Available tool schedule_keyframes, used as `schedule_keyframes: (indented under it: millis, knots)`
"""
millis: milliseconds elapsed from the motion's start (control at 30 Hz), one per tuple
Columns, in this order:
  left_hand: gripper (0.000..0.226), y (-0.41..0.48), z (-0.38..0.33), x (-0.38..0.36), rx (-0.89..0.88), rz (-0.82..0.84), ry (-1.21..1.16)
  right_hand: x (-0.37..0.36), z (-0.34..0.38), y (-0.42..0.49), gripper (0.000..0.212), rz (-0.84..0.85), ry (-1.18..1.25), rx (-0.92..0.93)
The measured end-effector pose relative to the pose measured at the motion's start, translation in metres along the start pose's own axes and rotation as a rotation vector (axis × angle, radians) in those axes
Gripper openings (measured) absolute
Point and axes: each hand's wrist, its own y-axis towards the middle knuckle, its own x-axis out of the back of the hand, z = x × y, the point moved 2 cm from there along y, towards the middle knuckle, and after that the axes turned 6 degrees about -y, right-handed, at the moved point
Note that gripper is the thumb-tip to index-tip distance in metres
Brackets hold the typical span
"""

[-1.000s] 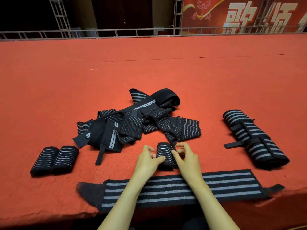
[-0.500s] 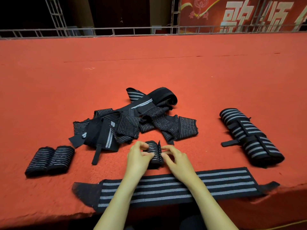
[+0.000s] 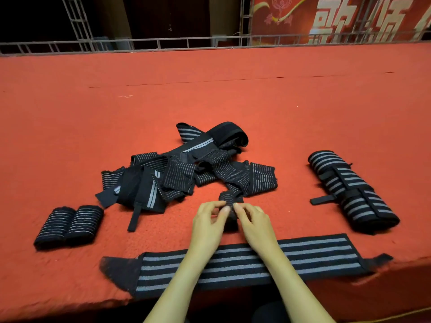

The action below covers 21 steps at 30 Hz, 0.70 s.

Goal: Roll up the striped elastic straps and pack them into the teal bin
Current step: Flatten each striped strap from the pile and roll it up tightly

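Both hands (image 3: 231, 217) pinch sm. black roll (image 3: 228, 198) w/ thin grey stripes.

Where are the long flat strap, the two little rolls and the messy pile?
long flat strap (image 3: 314, 255), head view, its striped right part
two little rolls (image 3: 85, 221), head view, the right one's stripes
messy pile (image 3: 177, 176), head view, its striped middle

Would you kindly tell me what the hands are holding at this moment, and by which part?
A small rolled striped strap, pinched at its near end: the left hand on its left side, the right hand on its right.
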Motion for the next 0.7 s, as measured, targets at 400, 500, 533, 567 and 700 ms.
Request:
schedule_keyframes:
  millis: [400,500,533,567,700]
  knots:
    - [0.059,0.000,0.005,0.004,0.092,0.104,-0.421,0.007,0.003,-0.003,0.039,0.074,0.403,0.085]
    - [0.059,-0.002,0.007,0.012,-0.237,0.034,-0.069,0.004,0.009,-0.008,0.052,0.093,0.318,0.198]
    - [0.056,-0.003,0.010,0.014,-0.315,0.024,0.047,0.005,0.011,-0.010,0.057,0.089,0.281,0.228]
    - [0.052,-0.005,0.012,0.016,-0.354,0.024,0.112,0.005,0.013,-0.011,0.060,0.079,0.246,0.262]
    - [0.047,-0.008,0.016,0.024,-0.352,0.065,0.145,0.002,0.017,-0.015,0.060,0.076,0.105,0.415]
